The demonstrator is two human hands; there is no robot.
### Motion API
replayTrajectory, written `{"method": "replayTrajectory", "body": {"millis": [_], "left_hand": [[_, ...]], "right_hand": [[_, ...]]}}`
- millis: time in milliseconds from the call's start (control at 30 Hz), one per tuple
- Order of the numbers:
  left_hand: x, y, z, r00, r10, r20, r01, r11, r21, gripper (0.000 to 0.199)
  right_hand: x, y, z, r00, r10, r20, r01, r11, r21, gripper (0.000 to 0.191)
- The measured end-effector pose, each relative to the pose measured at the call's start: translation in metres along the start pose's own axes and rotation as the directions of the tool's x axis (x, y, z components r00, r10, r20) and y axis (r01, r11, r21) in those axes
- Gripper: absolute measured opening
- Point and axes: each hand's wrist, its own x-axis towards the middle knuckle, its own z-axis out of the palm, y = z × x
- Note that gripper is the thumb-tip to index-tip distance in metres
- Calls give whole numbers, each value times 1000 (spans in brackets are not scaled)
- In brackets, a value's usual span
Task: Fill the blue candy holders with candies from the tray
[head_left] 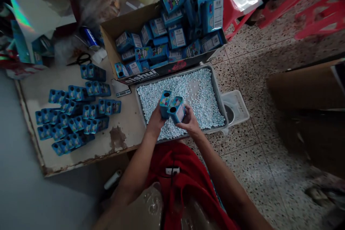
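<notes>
Blue box (165,103) in L hand (156,118), second blue box (178,113) in R hand (191,121): both were held above the tray (219,93) of pale pellets (206,109), around mid-tray, side by side, holed ends up. Couldn't tell how high, or if a third one was tucked behind the R-hand one. Long axes ran roughly up-down w/ a lean, R-hand one tilted more; each hand was next to its own, so neither was nearer overall. L fingers were wrapped on their box's outer side, tips mostly hidden; R fingers were curled round theirs, thumb on the near side, gap approx one box wide. Carton (165,69) w/ more boxes stood just beyond the tray; rows of boxes (76,93) were on the worktop (134,124) to the L.
</notes>
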Motion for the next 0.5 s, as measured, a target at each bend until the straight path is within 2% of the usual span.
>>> {"method": "replayTrajectory", "body": {"millis": [67,167,267,367,433,500], "left_hand": [[-10,-2,10,998,60,-6,-59,998,36,43],[-19,2,19,998,62,-14,-63,998,-15,58],[-24,8,22,991,96,97,-94,995,-24,76],[-29,6,22,972,122,201,-146,983,108,93],[-31,-2,23,983,112,148,-133,981,141,92],[-30,-11,24,995,94,42,-96,993,64,80]], "right_hand": [[-3,2,-1,1000,5,-1,-5,999,-39,99],[-10,0,-9,997,4,78,2,997,-83,87],[-16,-5,-18,982,25,186,4,988,-154,85],[-17,-12,-18,980,47,195,5,966,-257,95],[-16,-18,-15,990,38,137,16,927,-376,108],[-15,-26,-13,995,36,95,17,863,-506,116]]}}
